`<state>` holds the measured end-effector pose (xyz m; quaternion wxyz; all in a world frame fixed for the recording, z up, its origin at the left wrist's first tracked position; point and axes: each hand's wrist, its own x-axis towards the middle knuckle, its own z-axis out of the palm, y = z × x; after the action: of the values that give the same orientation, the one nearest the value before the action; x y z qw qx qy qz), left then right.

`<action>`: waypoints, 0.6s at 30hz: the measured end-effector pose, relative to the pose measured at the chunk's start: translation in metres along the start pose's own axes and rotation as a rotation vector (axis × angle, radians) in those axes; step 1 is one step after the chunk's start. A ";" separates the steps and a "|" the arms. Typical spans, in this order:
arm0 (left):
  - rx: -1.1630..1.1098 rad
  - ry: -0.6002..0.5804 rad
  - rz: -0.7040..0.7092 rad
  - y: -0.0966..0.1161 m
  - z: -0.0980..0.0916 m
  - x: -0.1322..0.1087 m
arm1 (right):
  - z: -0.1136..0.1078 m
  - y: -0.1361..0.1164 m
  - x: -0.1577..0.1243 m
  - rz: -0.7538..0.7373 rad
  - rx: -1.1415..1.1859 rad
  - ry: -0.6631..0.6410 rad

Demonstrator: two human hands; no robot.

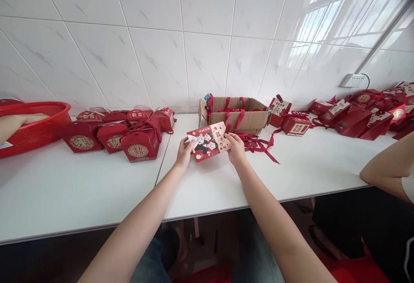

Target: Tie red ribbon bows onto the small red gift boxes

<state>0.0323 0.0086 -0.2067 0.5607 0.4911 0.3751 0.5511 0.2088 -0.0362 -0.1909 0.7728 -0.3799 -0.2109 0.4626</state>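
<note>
Between my two hands is a red and cream paper gift box [207, 144], printed with cartoon figures and lettering, held above the white table. My left hand [185, 153] pinches its left edge, thumb on the printed face. On the right edge, my right hand [235, 146] has its thumb and fingers closed on the cream part. The box looks flat, though its underside is hidden. Just behind stands an open cardboard box [254, 121] with dark red ribbons hanging over its side. More loose red ribbons [261, 143] lie on the table to the right of my right hand.
Several red gift boxes [142, 143] stand left, beside a red plastic basket [39, 125] with another person's arm over it. Further right are a small red box [295, 123] and many more red boxes [351, 117]. Another person's elbow [384, 166] rests at the table's right edge.
</note>
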 end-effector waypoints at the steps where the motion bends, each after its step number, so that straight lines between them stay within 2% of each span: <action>1: 0.006 0.005 0.008 -0.001 0.000 0.001 | 0.000 0.000 0.000 0.005 -0.004 -0.007; 18: 0.088 0.009 0.043 0.001 0.003 -0.004 | -0.006 0.004 0.004 -0.014 -0.050 -0.009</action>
<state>0.0346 0.0043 -0.2055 0.5250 0.5207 0.3909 0.5481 0.2126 -0.0334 -0.1976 0.7653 -0.3954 -0.2286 0.4535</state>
